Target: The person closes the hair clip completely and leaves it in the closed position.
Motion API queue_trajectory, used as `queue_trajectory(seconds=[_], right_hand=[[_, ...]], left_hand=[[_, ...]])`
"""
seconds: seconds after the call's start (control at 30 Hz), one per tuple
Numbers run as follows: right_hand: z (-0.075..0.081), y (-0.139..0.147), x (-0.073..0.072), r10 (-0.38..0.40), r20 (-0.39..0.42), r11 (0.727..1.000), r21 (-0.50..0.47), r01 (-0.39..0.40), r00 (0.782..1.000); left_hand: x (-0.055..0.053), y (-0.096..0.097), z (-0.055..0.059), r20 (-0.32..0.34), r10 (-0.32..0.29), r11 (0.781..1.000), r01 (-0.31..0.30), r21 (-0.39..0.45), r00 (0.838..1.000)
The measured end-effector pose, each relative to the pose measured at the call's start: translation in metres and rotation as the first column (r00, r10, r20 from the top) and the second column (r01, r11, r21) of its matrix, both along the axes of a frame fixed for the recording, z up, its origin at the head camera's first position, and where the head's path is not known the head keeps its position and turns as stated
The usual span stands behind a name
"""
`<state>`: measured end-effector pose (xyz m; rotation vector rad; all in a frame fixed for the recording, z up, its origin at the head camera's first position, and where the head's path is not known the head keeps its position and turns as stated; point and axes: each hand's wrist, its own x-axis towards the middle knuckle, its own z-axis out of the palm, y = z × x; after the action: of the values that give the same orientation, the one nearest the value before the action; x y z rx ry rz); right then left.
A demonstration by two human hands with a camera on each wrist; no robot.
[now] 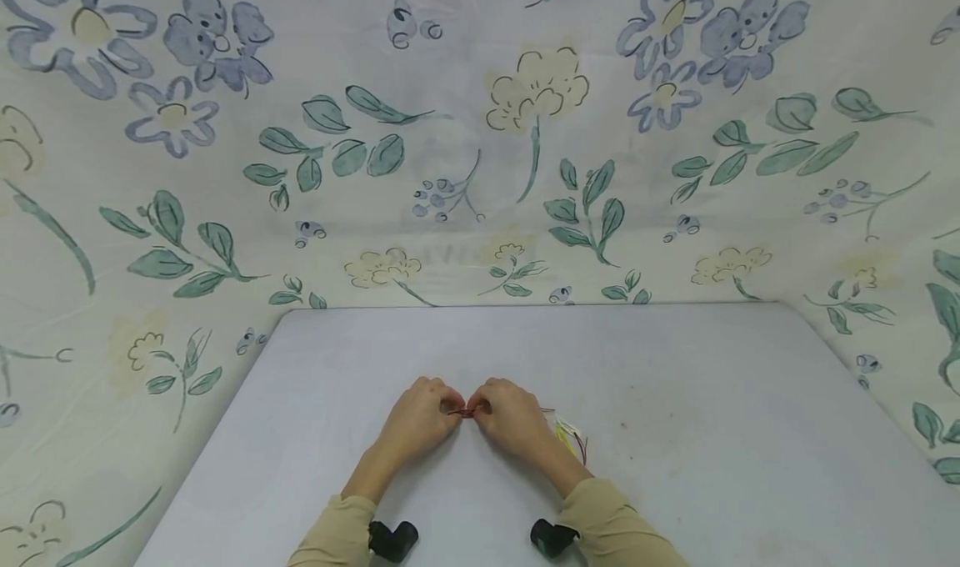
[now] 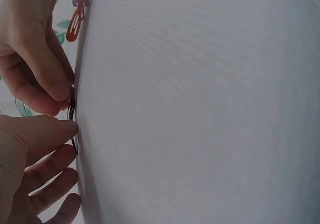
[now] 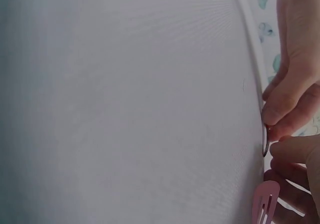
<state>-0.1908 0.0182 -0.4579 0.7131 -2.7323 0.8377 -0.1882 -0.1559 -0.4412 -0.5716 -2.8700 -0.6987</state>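
Between my two hands is a dark red snap hair clip [image 1: 467,413], held low over the white table. My left hand [image 1: 423,417] pinches one end of it between thumb and forefinger. The other end is pinched by my right hand [image 1: 510,417], whose fingertips nearly meet the left ones. In the left wrist view the clip [image 2: 72,108] looks thin and dark, partly covered by fingers. Only a short curved piece of the clip [image 3: 266,143] shows in the right wrist view.
Several hair clips [image 1: 567,435], yellow, white and red, lie beside my right wrist, partly hidden by it. An orange-red snap clip [image 2: 75,23] and a pink one [image 3: 265,199] appear in the wrist views. A flowered cloth [image 1: 480,175] rises behind the white table [image 1: 675,367].
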Motion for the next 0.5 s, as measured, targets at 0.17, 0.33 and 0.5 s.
queue_trajectory(seconds=[0.17,0.33,0.5], right_hand=[[-0.0011,0.0005,-0.0006,0.0,-0.011,1.0,-0.005,0.0,1.0],[-0.0001,0.001,-0.0003,0.005,-0.008,1.0,-0.007,-0.005,1.0],[0.0009,0.0013,0.001,0.014,-0.002,1.0,-0.01,-0.014,1.0]], left_hand=[[0.0,0.0001,-0.0008,-0.004,0.002,1.0,-0.002,0.0,1.0],[0.0002,-0.0007,-0.0024,-0.021,-0.005,1.0,0.005,0.004,1.0],[0.0,-0.0015,-0.003,-0.027,-0.002,1.0,0.002,0.006,1.0]])
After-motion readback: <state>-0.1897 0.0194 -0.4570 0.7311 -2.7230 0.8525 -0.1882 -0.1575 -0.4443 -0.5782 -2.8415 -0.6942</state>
